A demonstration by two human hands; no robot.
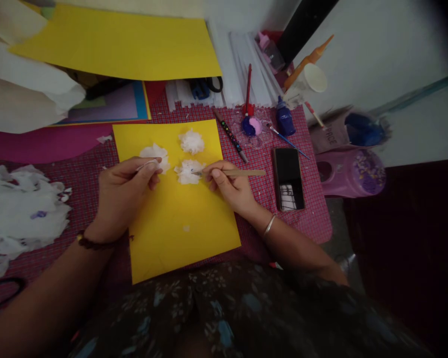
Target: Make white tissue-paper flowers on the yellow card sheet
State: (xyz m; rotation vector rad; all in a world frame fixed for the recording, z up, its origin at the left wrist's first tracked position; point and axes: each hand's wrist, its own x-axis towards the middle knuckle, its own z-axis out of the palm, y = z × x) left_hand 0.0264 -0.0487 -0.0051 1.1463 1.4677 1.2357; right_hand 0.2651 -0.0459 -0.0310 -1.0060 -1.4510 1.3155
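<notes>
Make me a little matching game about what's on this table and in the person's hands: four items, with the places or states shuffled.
Column one:
1. Right hand
2. Left hand
3. Black rectangular phone
4. Pile of crumpled white paper

Column two:
A. At the picture's left edge
B. Pinching a thin white scrap
C. Flat, near the right edge of the red checked tabletop
D. Holding a slim tan stick-like handle

Pairs: 1-D, 2-B, 3-C, 4-A.

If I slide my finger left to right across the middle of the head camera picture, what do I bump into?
Heap of white scraps → left hand → lowest white paper puff → right hand → black phone → pink plastic container.
</notes>
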